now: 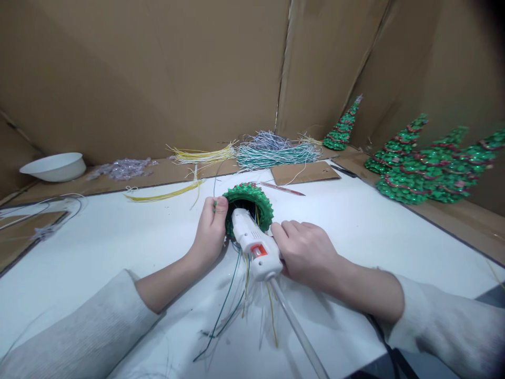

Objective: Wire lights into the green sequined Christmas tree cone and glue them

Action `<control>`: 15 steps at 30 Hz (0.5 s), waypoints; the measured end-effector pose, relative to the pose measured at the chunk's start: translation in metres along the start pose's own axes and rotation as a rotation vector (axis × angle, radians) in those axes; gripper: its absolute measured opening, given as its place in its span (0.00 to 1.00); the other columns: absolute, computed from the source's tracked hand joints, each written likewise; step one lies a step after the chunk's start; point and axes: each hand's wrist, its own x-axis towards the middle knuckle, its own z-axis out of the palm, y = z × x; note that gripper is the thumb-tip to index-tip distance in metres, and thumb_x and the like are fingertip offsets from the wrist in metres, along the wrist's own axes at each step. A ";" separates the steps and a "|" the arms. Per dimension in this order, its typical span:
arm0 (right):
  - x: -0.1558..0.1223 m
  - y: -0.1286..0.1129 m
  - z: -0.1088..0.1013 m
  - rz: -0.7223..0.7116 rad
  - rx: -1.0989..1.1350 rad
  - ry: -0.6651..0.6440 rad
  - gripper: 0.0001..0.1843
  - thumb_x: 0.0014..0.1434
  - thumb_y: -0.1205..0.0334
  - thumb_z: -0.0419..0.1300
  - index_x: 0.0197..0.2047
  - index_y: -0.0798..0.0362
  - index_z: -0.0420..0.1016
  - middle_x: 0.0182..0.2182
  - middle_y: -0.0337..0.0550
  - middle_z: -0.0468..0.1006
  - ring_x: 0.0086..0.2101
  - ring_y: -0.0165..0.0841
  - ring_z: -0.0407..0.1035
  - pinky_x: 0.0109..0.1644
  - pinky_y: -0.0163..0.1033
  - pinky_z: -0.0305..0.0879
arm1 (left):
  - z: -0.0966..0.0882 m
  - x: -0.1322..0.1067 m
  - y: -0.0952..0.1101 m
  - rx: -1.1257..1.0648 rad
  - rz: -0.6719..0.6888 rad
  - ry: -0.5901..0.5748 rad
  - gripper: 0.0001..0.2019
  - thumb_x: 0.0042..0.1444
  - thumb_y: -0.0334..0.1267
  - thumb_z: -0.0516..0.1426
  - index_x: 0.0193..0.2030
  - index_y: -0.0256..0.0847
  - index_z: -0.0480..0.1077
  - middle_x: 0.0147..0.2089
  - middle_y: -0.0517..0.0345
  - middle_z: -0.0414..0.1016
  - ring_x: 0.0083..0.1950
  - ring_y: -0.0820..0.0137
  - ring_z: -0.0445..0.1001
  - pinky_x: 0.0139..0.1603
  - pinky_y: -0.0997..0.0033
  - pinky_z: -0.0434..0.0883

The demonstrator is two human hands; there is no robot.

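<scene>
My left hand [212, 226] is closed on the rim of a green Christmas tree ornament [263, 204], tipped so that its hollow base faces me. In my right hand [305, 247] is a white hot glue gun [252, 242], its front end inside the dark opening. The nozzle tip is hidden there. A long clear glue stick [302, 331] sticks out of the gun's back end. Loose green wires [226, 300] and yellow wires [273, 316] hang from the opening down over the white table.
Finished-looking green trees [426, 168] stand at the right, another tree [342, 126] at the back. Bundled teal wires [278, 156] and yellow wires [205, 154] lie behind my hands. A white bowl [55, 167], a clear plastic heap [125, 168] and a red pencil-like stick [283, 189] lie around.
</scene>
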 end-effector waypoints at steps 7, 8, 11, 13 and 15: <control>0.000 0.000 0.001 0.020 0.017 -0.096 0.08 0.43 0.67 0.52 0.31 0.53 0.63 0.23 0.45 0.73 0.22 0.33 0.64 0.26 0.37 0.42 | 0.002 -0.002 0.004 -0.004 -0.018 0.006 0.22 0.58 0.60 0.46 0.34 0.41 0.61 0.32 0.60 0.63 0.35 0.69 0.63 0.37 0.68 0.62; 0.000 0.000 0.000 0.026 0.020 -0.115 0.08 0.43 0.67 0.52 0.31 0.54 0.63 0.23 0.45 0.73 0.23 0.33 0.64 0.27 0.37 0.42 | 0.002 -0.002 0.004 -0.010 -0.022 0.004 0.22 0.58 0.60 0.46 0.34 0.41 0.61 0.33 0.60 0.63 0.35 0.69 0.63 0.37 0.68 0.61; 0.001 0.000 -0.001 0.034 0.039 -0.157 0.08 0.45 0.66 0.52 0.33 0.54 0.62 0.24 0.46 0.74 0.23 0.33 0.64 0.27 0.37 0.42 | 0.002 -0.002 0.005 -0.019 -0.031 0.007 0.22 0.57 0.61 0.46 0.34 0.42 0.61 0.33 0.60 0.64 0.36 0.68 0.63 0.38 0.67 0.61; 0.002 0.000 -0.002 0.035 0.054 -0.176 0.08 0.45 0.66 0.52 0.33 0.54 0.62 0.24 0.46 0.74 0.24 0.34 0.65 0.27 0.37 0.43 | 0.003 -0.003 0.006 -0.019 -0.037 0.014 0.22 0.57 0.61 0.47 0.33 0.42 0.61 0.32 0.60 0.63 0.36 0.69 0.62 0.38 0.67 0.61; 0.002 0.000 -0.003 0.040 0.063 -0.196 0.08 0.46 0.66 0.52 0.34 0.54 0.62 0.25 0.46 0.74 0.24 0.34 0.65 0.26 0.37 0.43 | 0.003 -0.004 0.007 -0.019 -0.032 0.026 0.22 0.57 0.61 0.47 0.33 0.42 0.60 0.32 0.61 0.62 0.35 0.69 0.62 0.38 0.67 0.61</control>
